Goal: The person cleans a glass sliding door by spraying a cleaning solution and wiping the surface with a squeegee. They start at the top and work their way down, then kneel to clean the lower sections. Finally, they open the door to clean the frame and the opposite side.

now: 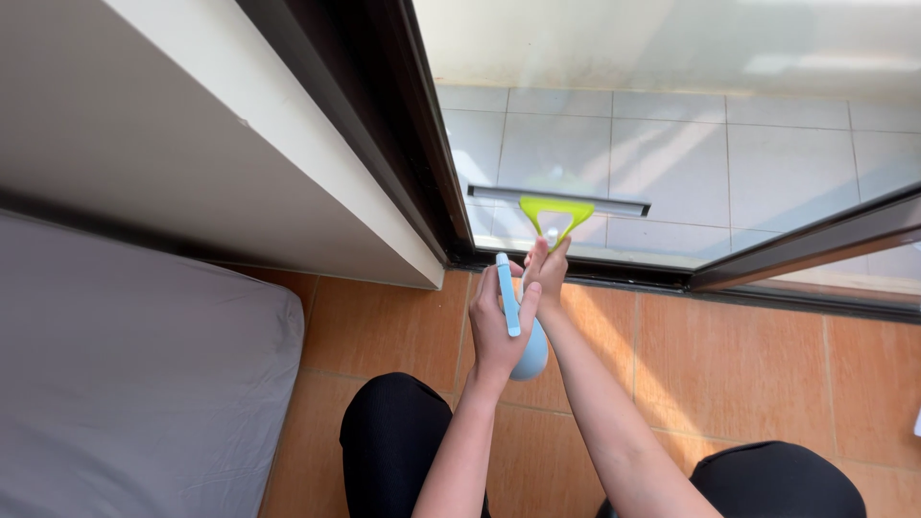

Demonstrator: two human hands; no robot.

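Note:
My right hand grips the handle of a yellow-green squeegee. Its grey blade lies flat against the lower part of the glass door, just above the dark bottom frame. My left hand holds a light blue spray bottle upright beside the right wrist, thumb along its side. Both forearms reach forward from my knees, which are in black trousers.
A grey mattress lies at the left on the orange tiled floor. A white wall panel and the dark door frame run diagonally at the left. Pale balcony tiles show through the glass. A second sliding frame angles in at the right.

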